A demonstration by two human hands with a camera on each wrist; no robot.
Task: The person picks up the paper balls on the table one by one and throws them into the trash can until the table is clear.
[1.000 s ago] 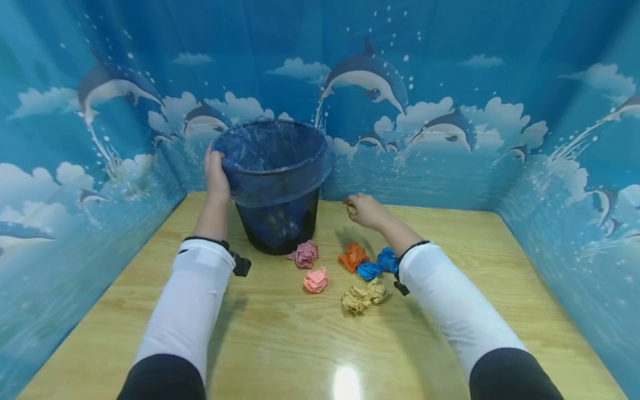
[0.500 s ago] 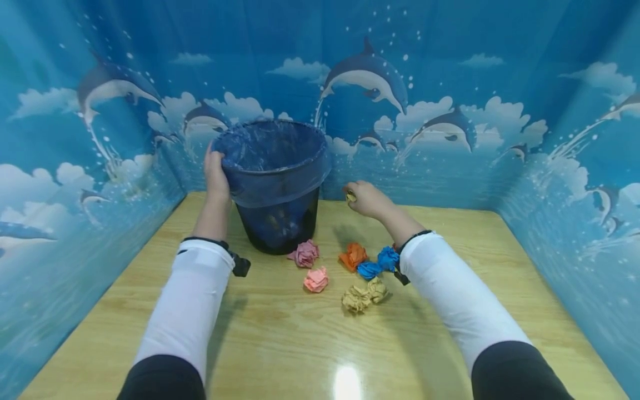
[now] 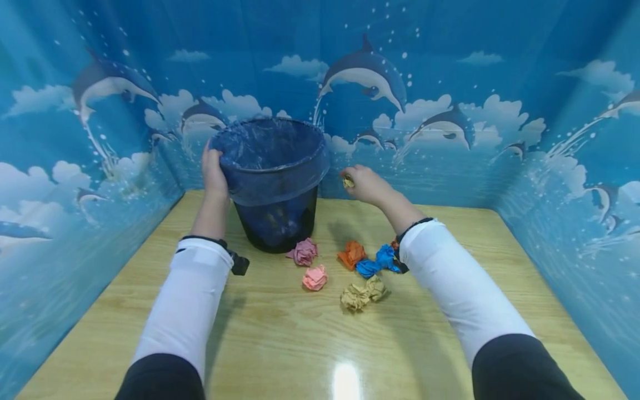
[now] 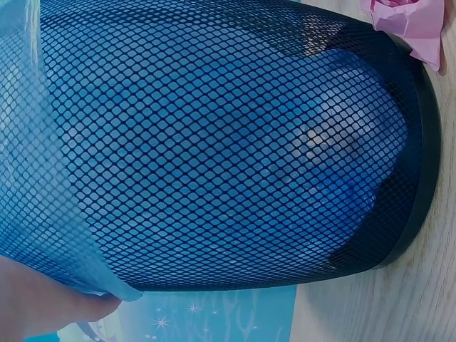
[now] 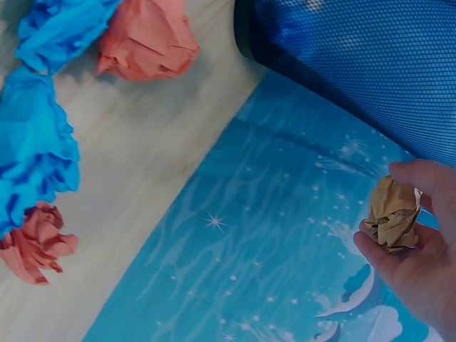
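A black mesh wastebasket (image 3: pixel 274 219), lined with a translucent blue bag (image 3: pixel 277 186), stands upright at the back left of the table. My left hand (image 3: pixel 215 175) holds its left rim; in the left wrist view the thumb (image 4: pixel 64 303) lies against the folded bag edge. Right of the basket, my right hand (image 3: pixel 369 185) pinches a crumpled tan paper ball (image 5: pixel 394 214) between thumb and fingers, raised above the table. The basket's inside bottom is hidden in the head view; the mesh shows only blurred shapes low down.
Crumpled paper balls lie in front: mauve (image 3: pixel 303 252) touching or near the basket, pink (image 3: pixel 315 278), orange (image 3: pixel 352 254), blue (image 3: pixel 385 257) and tan (image 3: pixel 355 298). Another orange ball (image 5: pixel 39 242) is partly hidden by my right wrist. A dolphin-print curtain (image 3: pixel 450 66) surrounds the wooden table (image 3: pixel 280 339).
My right hand has risen with the tan paper ball, from near the table's back edge to beside the basket's upper part. The left hand stays on the rim.
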